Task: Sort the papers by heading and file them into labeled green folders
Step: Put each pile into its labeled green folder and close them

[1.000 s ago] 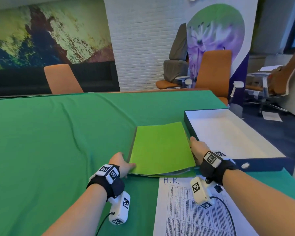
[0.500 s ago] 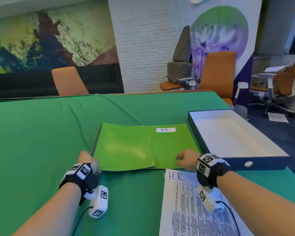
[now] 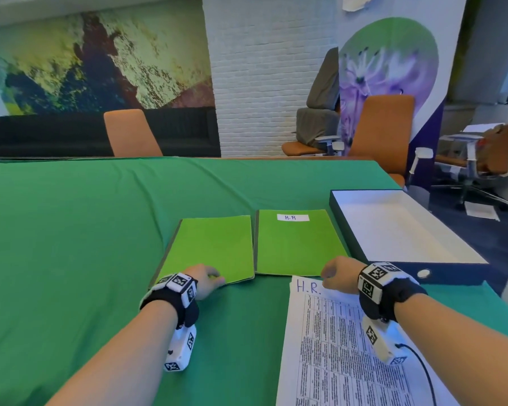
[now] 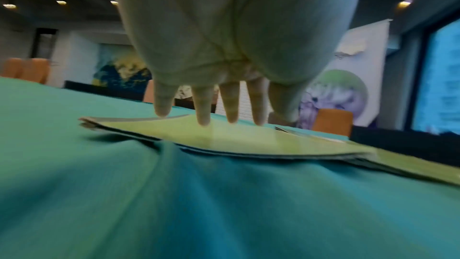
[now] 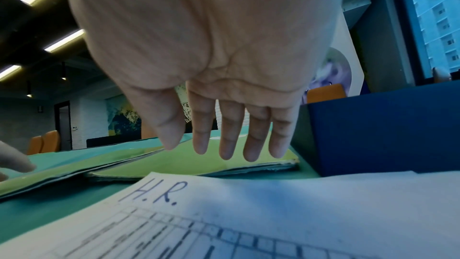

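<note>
Folders: two green ones lie flat side by side on the green table [image 3: 71, 230]. The right folder [image 3: 296, 244] has a small white "H.R" label [image 3: 293, 217]; the left folder [image 3: 211, 247] looks plain. A paper [image 3: 335, 347] headed "H.R." lies just in front. The left hand [image 3: 203, 279] rests straight fingers on the left folder. The right hand [image 3: 338, 273] is above the paper's top, fingers straight, holding nothing.

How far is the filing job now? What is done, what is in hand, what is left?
Done: two green folders lie side by side, the right folder labeled H.R. In hand: the left hand rests flat on the unlabeled left folder; the right hand hovers open over the H.R. paper. Left: no paper filed; both folders look closed.
</note>
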`<state>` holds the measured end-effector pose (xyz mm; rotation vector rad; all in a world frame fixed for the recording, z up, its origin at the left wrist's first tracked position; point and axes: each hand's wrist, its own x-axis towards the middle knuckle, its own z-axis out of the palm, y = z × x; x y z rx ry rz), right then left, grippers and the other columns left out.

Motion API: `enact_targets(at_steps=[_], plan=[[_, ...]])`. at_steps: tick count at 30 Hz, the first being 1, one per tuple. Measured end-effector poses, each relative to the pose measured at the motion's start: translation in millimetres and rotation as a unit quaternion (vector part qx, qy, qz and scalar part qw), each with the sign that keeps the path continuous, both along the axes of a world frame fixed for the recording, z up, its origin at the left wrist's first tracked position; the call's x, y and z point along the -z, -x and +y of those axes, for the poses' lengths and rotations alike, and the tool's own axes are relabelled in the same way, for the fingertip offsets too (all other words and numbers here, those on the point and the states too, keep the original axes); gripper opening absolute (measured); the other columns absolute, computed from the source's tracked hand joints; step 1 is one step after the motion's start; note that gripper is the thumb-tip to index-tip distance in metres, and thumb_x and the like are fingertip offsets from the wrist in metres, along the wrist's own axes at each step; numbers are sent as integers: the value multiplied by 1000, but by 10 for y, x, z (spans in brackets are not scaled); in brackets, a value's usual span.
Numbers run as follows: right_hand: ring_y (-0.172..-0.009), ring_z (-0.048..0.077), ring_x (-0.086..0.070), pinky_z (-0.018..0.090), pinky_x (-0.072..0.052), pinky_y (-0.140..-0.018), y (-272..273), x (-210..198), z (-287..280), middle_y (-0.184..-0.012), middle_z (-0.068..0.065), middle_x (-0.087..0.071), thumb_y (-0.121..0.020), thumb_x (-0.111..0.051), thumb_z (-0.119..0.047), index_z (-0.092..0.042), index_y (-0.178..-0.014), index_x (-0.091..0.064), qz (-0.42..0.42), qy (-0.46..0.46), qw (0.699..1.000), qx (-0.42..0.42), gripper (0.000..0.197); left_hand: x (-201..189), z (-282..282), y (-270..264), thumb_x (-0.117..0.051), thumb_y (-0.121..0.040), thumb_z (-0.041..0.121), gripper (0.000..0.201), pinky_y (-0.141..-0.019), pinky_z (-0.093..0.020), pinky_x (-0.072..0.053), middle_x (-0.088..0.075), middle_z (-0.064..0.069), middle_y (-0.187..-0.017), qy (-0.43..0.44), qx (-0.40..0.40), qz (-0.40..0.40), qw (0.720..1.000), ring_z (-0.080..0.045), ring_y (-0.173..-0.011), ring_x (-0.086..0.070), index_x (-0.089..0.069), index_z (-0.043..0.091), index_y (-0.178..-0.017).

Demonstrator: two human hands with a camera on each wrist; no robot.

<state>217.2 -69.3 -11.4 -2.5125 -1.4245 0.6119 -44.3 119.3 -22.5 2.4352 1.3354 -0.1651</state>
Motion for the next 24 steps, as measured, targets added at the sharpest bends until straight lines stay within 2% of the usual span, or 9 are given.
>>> enact_targets(at_steps=[5, 8, 10, 12, 15, 18, 20, 23, 24], plan=[[-123, 17, -50, 28, -37, -104, -16, 10, -281, -136, -2, -52, -87, -61, -34, -20, -127, -56, -24, 36, 999, -8, 43, 70, -25, -21, -36, -96, 49, 55, -96, -33, -45, -52, -11, -136, 4, -64, 45, 997, -25, -117, -54, -47, 10, -134], [-123, 18, -49, 30, -37, -104, -48, 13, -429, -136, -2, -49, -84, -66, -35, -22, -128, -54, -25, 39, 999, 12, 48, 8, -145, -102, -43, -95, 44, 51, -94, -34, -47, -55, -10, -132, -39, -60, 13, 997, -26, -114, -56, -47, 10, -132], [-123, 20, -49, 32, -39, -105, -81, 14, -512, -138, -1, -47, -82, -67, -38, -22, -130, -51, -43, 49, 997, 28, 53, -64, -330, -243, -50, -94, 37, 40, -81, -31, -50, -62, -11, -118, -58, -43, -28, 997, -25, -100, -61, -56, 7, -120], [-123, 21, -49, 33, -40, -104, -99, 8, -607, -138, 0, -47, -81, -66, -40, -21, -133, -48, -68, 65, 994, 48, 58, -90, -589, -422, -54, -92, 34, 35, -67, -29, -51, -67, -12, -107, 2, -15, -57, 998, -24, -81, -62, -60, 4, -107], [-120, 21, -53, 31, -43, -100, -50, 25, -770, -134, 4, -52, -84, -63, -38, -12, -131, -50, -84, 101, 990, 60, 56, -24, -995, -665, -59, -85, 43, 40, -65, -30, -54, -69, -8, -87, 135, 21, -64, 989, -22, -64, -58, -62, 5, -96], [-122, 22, -52, 33, -43, -103, 6, 82, -919, -135, 6, -52, -83, -64, -41, -10, -131, -52, -70, 104, 991, 42, 58, 46, -1315, -832, -67, -78, 43, 38, -50, -22, -35, -42, -1, -55, 109, 41, -45, 992, -19, -48, -41, -47, 14, -64], [-128, 21, -45, 33, -37, -107, -10, 108, -1011, -142, 3, -44, -82, -66, -42, -15, -137, -45, -43, 84, 994, 46, 65, 79, -1437, -886, -73, -75, 35, 43, -46, -22, -30, -35, -2, -55, 82, 38, -50, 995, -17, -48, -36, -36, 17, -59], [-134, 21, -38, 33, -31, -110, -55, 109, -1134, -150, 3, -33, -81, -69, -38, -18, -145, -30, 11, 41, 995, 86, 78, 120, -1459, -844, -76, -74, 22, 24, -62, -27, -41, -56, -7, -82, 90, 16, -100, 991, -20, -71, -51, -53, 17, -80], [-135, 22, -37, 33, -30, -110, -68, 102, -1173, -151, 4, -32, -81, -70, -36, -16, -146, -27, 17, 27, 994, 103, 80, 128, -1440, -808, -75, -74, 20, 22, -64, -26, -41, -56, -8, -81, 91, 11, -119, 989, -20, -71, -50, -55, 18, -81]])
